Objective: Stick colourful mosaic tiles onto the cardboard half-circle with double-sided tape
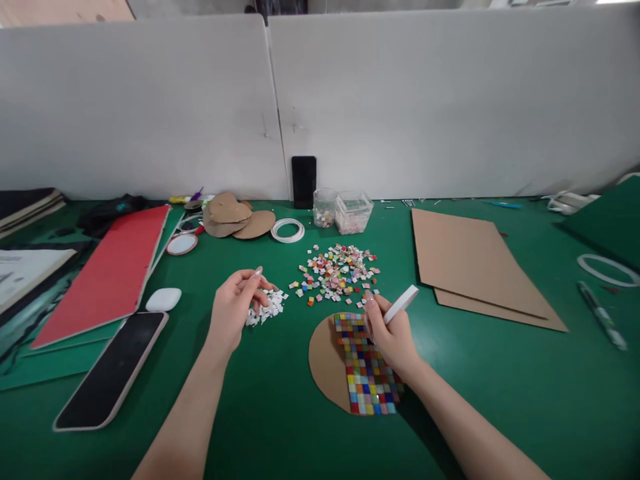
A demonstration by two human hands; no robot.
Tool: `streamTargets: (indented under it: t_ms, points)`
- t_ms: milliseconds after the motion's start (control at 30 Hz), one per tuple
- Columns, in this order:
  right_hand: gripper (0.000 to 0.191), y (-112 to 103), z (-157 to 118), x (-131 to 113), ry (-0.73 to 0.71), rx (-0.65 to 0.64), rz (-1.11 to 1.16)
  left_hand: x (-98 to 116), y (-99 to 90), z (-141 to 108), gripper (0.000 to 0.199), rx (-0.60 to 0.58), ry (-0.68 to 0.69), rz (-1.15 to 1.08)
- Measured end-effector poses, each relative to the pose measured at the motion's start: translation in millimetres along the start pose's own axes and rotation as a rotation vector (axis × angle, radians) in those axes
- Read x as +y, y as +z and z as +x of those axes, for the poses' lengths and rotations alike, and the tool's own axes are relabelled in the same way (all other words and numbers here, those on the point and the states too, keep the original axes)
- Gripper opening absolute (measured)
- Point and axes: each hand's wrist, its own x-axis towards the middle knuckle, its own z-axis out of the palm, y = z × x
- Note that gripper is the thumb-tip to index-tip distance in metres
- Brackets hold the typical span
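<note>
My right hand (393,333) is closed round a white pen-like tool (401,304) over the upper right of a round cardboard disc (327,360). Rows of small coloured square tiles (367,380) cover the disc's right part; its left part is bare cardboard. My left hand (237,300) is raised beside a pile of white bits (270,307), thumb and forefinger pinched together; whatever is between them is too small to make out. Behind my right hand lies a loose heap of coloured tiles (343,270).
Clear plastic containers (354,213) and an upright black phone (304,181) stand at the back. Cardboard sheets (470,263) lie right. To the left are a large phone (113,370), a white case (163,299), a red board (107,277) and cardboard pieces (255,225).
</note>
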Motion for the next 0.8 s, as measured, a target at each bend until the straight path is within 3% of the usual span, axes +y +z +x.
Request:
streamTargets:
  t_ms: [400,567,800]
  points:
    - [0.036,-1,-1,2,0.007,-0.007,-0.017,-4,-3.8,1,0.033,0.101,0.045,0.050]
    - [0.035,-1,-1,1,-0.003,-0.015,-0.032,-3,-8.2,1,0.041,0.112,0.094,0.362]
    - [0.036,-1,-1,1,-0.019,-0.015,-0.040,-6,-18.3,6,0.028,0.047,0.195,0.716]
